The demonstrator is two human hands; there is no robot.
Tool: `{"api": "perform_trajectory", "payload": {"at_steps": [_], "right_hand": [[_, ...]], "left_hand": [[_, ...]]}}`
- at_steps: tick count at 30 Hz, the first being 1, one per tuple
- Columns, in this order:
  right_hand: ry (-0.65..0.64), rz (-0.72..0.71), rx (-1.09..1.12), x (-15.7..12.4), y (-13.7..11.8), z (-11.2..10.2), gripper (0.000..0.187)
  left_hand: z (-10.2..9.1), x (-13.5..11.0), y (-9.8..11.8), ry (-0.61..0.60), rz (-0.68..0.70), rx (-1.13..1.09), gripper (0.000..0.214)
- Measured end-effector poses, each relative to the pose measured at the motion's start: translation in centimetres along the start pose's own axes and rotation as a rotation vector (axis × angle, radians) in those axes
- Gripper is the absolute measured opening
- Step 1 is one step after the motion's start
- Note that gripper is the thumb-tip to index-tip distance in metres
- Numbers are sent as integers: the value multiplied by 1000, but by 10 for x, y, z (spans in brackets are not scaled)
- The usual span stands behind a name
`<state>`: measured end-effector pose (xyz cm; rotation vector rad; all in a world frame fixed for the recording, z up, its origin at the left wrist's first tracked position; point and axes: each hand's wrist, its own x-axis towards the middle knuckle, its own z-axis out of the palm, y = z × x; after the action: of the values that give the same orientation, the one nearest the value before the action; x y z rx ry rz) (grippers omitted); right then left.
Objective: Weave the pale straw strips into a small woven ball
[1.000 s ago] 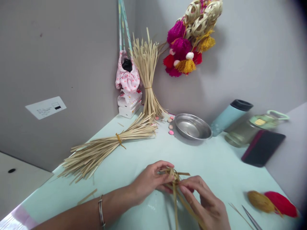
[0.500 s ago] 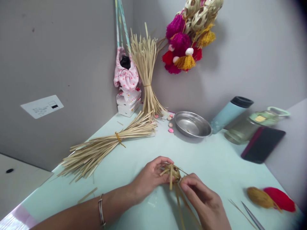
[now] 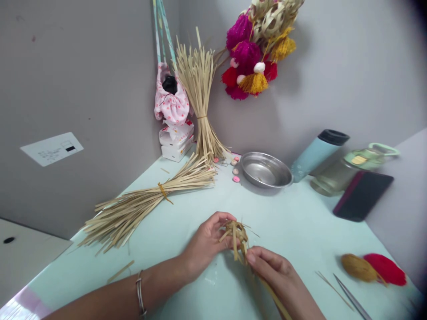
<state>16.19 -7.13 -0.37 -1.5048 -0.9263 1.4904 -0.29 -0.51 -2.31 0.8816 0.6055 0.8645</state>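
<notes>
My left hand [image 3: 211, 235], a bangle on its wrist, is closed around a small woven straw ball [image 3: 239, 232] with loose strip ends poking out. At the ball's lower right, my right hand [image 3: 271, 266] pinches a flat straw strip [image 3: 274, 298] between thumb and fingers. That strip trails down toward the bottom edge of the view. A tied bundle of straw strips [image 3: 133, 214] lies to the left, beyond my left forearm. Right of my right hand are metal tweezers [image 3: 351, 295], or a similar pointed tool, and thin loose strips [image 3: 333, 289].
A steel bowl [image 3: 267, 171] stands near the wall beside small pink pieces [image 3: 236, 179]. An upright straw bundle [image 3: 202, 102] fills the corner. A blue tumbler [image 3: 316, 153], green bottle [image 3: 350, 171] and phone [image 3: 363, 195] are at right, with mustard yarn [image 3: 358, 267] and red yarn [image 3: 385, 269] nearer.
The view has shifted slightly. My right hand has moved a little to the left and lower along the ball, still pinching the strip. My left hand keeps hold of the ball.
</notes>
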Motion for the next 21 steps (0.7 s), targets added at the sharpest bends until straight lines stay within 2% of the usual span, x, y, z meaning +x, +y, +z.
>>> {"api": "perform_trajectory", "payload": {"at_steps": [5, 12, 21], "right_hand": [[2, -4, -25, 0, -1, 1, 34], [-19, -26, -145, 0, -3, 1, 36], [-6, 35, 16, -1, -2, 3, 36]], "left_hand": [[1, 0, 3, 14, -83, -8, 46], [1, 0, 2, 20, -109, -33, 44], [1, -1, -2, -20, 13, 22, 39]]}}
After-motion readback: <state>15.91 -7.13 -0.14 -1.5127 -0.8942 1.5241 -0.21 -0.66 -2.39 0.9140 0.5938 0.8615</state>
